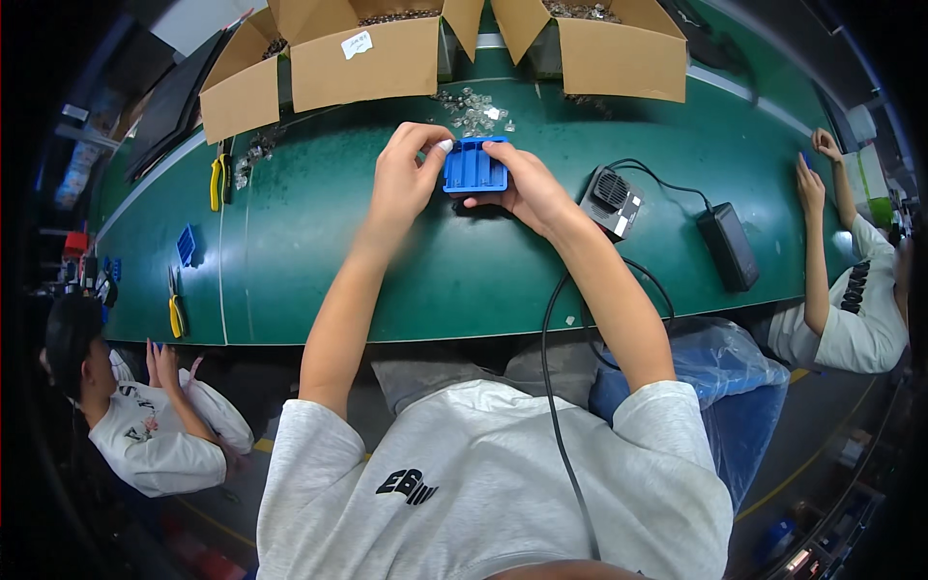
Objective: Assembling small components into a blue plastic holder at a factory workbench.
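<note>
A blue slotted plastic case, with several side-by-side channels, is held above the green table. My right hand grips it from the right, thumb on its upper edge and fingers underneath. At its upper left corner is my left hand, closed, thumb and forefinger pinched together. A white covering shows on a fingertip of that hand. Whatever sits in the pinch is too small to make out. Just beyond the case lies a loose pile of small shiny pieces. Something dark under the case is mostly hidden.
Open cardboard boxes of small metal parts line the back. Yellow-handled pliers, more pliers and a blue case lie left. A small fan device and black power adapter with cables stand right. People sit at both sides.
</note>
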Motion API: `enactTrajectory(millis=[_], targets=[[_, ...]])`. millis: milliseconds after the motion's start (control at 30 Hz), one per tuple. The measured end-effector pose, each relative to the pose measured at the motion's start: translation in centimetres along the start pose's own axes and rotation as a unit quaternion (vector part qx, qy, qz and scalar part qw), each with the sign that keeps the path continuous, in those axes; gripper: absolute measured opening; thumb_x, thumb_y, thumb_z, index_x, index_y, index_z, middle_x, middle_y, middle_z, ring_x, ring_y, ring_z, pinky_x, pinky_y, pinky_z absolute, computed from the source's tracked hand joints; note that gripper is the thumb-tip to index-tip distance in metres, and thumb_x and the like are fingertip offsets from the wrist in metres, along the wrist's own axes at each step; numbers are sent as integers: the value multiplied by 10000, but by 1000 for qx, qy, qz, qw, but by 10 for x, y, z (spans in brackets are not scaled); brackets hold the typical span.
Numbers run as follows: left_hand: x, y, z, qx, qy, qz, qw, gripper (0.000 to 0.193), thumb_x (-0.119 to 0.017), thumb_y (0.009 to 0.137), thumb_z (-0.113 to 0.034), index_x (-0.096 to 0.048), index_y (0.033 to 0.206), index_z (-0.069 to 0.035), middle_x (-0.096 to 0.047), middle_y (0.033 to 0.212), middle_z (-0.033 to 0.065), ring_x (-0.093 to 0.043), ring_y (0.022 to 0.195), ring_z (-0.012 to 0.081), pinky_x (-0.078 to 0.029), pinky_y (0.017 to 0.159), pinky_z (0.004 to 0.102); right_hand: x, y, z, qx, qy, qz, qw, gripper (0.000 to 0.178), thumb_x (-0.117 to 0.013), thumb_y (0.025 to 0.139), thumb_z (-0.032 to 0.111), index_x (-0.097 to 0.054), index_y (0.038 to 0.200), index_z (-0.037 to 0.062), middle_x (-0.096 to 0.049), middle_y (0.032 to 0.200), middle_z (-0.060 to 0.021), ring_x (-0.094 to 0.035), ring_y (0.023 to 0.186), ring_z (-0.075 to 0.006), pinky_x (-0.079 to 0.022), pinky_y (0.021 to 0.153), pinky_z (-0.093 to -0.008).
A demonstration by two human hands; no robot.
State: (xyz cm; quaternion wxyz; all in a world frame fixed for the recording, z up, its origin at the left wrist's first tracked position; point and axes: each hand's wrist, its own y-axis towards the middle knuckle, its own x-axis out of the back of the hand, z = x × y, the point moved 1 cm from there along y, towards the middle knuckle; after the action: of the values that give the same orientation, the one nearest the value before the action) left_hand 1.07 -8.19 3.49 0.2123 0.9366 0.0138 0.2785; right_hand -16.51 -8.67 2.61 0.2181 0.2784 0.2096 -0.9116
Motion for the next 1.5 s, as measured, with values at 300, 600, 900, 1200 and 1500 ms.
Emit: enactTrajectory(millis=[300,600,900,1200,1500], targets=[[5,0,-7,268,-298,93,912,272,-508,961,-265,-607,1083,-43,-605,948,19,-564,849,99,-457,720,236,0,0,-4,37,-54,-15,998,395,-503,957,290,-534,1120,-68,-632,987,-133,-643,851,-196,-568,699,-334],[-6,-5,-5,306,-379,114,866,322,-480,974,-382,-546,1062,-79,-584,931,-8,-533,820,71,-423,773,243,-7,-2,-12,190,-227,-55,954,337,-581,925,253,-599,1049,-60,-657,893,-77,-599,783,-106,-498,697,-255],[-13,-10,-7,171,-503,84,843,281,-528,966,-275,-526,1094,-26,-583,1009,33,-549,921,108,-437,848,250,-18,-14,-13,301,-367,-101,874,371,-641,886,220,-577,1151,-33,-667,934,-161,-621,823,-161,-495,759,-293],[-12,-2,-4,129,-354,38,926,331,-546,957,-309,-583,1115,-21,-602,1018,44,-537,952,108,-419,865,252,-19,-13,-10,360,-385,-119,841,360,-644,888,227,-582,1126,-36,-668,933,-148,-631,792,-182,-504,734,-291],[-85,93,-43,-133,97,266,950,306,-546,901,-190,-612,1163,-46,-667,874,188,-641,741,304,-504,714,378,-5,-4,-11,-64,-9,-12,998,382,-544,931,256,-523,1152,-55,-607,1066,-132,-621,969,-233,-596,692,-358]])
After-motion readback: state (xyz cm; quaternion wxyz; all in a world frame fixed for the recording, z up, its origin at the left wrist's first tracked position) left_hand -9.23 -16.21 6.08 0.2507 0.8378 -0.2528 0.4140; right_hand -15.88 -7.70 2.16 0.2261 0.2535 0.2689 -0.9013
